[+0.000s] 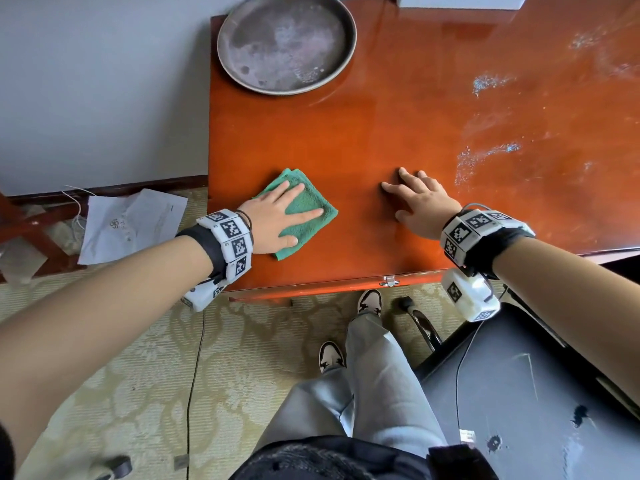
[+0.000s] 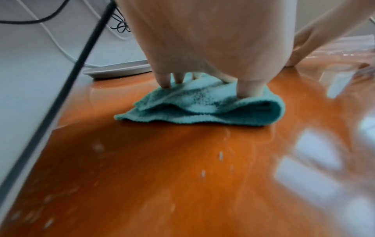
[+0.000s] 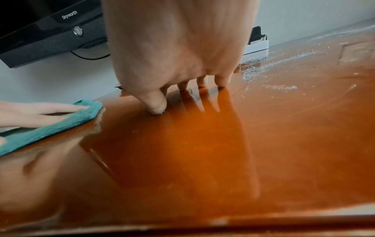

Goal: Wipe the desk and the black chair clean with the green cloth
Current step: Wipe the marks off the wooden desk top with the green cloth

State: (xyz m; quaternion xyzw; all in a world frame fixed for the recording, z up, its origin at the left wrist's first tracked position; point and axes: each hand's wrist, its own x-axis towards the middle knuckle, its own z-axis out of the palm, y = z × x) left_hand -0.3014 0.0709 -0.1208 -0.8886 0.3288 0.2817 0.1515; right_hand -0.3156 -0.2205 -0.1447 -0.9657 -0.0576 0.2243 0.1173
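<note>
A folded green cloth lies on the glossy orange-brown desk near its front left. My left hand presses flat on it with straight, spread fingers. To its right, my right hand rests on the bare desk with fingers spread, fingertips touching the wood. Pale powdery streaks mark the desk right of that hand. The black chair stands at the lower right, its seat scuffed and spotted.
A round grey metal tray sits at the desk's back left. A white box is at the back edge, and a black Skyworth screen hangs above. Papers lie on the carpet left of the desk.
</note>
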